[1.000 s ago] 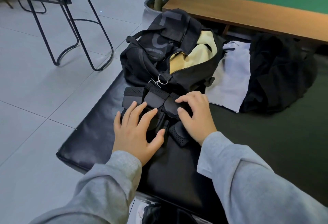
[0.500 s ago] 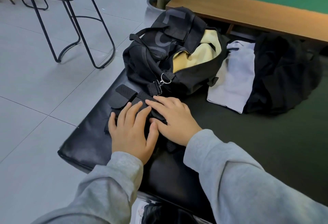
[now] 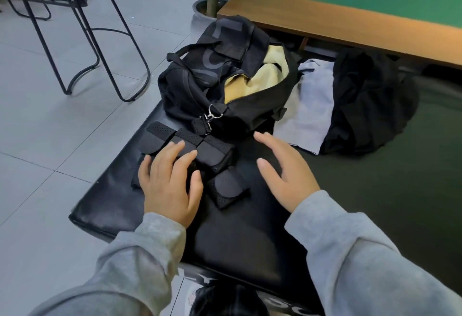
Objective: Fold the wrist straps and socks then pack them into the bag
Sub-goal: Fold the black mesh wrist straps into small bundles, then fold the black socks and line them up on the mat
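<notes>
Black perforated wrist straps (image 3: 197, 145) lie folded in a pile on the black padded bench (image 3: 240, 240), just in front of the black duffel bag (image 3: 222, 78). The bag is unzipped and its yellow lining shows. My left hand (image 3: 170, 183) presses flat on the near left part of the straps with straight fingers. My right hand (image 3: 282, 170) hovers open to the right of the straps, fingers spread, touching nothing. One strap end (image 3: 227, 190) sticks out between my hands. I see no socks that I can tell apart.
A light grey folded garment (image 3: 310, 110) and a crumpled black garment (image 3: 367, 100) lie right of the bag. A wooden ledge (image 3: 350, 23) runs behind. Black metal stool legs (image 3: 105, 48) and a plant pot (image 3: 202, 13) stand on the tiled floor to the left.
My right hand has lifted off the straps and moved right, now open above the bench. My left hand stays pressed on the folded straps.
</notes>
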{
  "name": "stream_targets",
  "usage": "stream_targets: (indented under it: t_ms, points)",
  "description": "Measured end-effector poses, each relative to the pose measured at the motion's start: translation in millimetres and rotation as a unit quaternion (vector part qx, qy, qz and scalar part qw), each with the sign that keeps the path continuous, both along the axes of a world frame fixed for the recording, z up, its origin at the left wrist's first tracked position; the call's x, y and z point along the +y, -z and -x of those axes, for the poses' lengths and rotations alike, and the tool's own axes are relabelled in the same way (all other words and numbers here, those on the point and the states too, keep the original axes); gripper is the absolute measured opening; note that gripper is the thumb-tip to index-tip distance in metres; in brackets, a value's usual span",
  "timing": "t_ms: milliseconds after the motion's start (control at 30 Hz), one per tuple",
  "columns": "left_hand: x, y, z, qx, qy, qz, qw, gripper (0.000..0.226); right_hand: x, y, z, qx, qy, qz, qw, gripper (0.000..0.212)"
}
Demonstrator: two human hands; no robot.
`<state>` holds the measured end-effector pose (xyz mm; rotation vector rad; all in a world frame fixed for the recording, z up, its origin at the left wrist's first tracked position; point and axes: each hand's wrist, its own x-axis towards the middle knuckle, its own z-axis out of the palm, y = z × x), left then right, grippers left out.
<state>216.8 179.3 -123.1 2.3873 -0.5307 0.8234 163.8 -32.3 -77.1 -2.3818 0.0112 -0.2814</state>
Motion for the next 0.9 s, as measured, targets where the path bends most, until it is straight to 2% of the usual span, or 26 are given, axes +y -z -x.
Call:
stream_targets:
  t_ms: [100,167,267,367,433,500,600,700,900]
  points:
    - [-5.1,-3.4,5.3,-0.085,0.036,-0.060,0.994,0.026,-30.4,13.5,45.3,-0.010,0.071,0.015,0.997,0.056]
    - [-12.7,-3.6,12.3,-0.159,0.078,-0.123,0.976,0.026,-45.1,18.3,73.0,-0.030,0.106,0.038,0.993,0.054]
    - [-34.8,-3.1,29.9,-0.190,0.135,-0.177,0.956,0.039,-64.7,28.8,105.0,-0.055,0.145,0.070,0.985,0.053]
    - [-74.6,-2.8,60.5,-0.149,0.149,-0.158,0.965,0.037,-86.0,33.5,123.5,-0.027,0.210,0.026,0.977,0.051]
    - [-105.8,-4.2,80.9,-0.098,0.163,-0.152,0.970,0.037,-97.2,33.2,129.8,-0.006,0.261,-0.026,0.965,0.045]
    - [-131.8,-7.0,93.1,-0.036,0.176,-0.167,0.970,0.042,-104.9,31.2,129.3,-0.001,0.294,-0.042,0.955,0.047]
    - [-149.0,-6.0,95.0,0.055,0.165,-0.191,0.966,0.050,-112.1,31.1,123.5,0.025,0.287,-0.012,0.958,0.050]
    - [-150.0,-5.2,91.8,0.117,0.148,-0.173,0.967,0.054,-118.8,28.7,112.7,0.051,0.271,0.035,0.961,0.051]
    - [-153.5,-6.2,90.8,0.137,0.171,-0.175,0.960,0.052,-140.4,25.6,76.7,0.035,0.255,0.080,0.963,0.046]
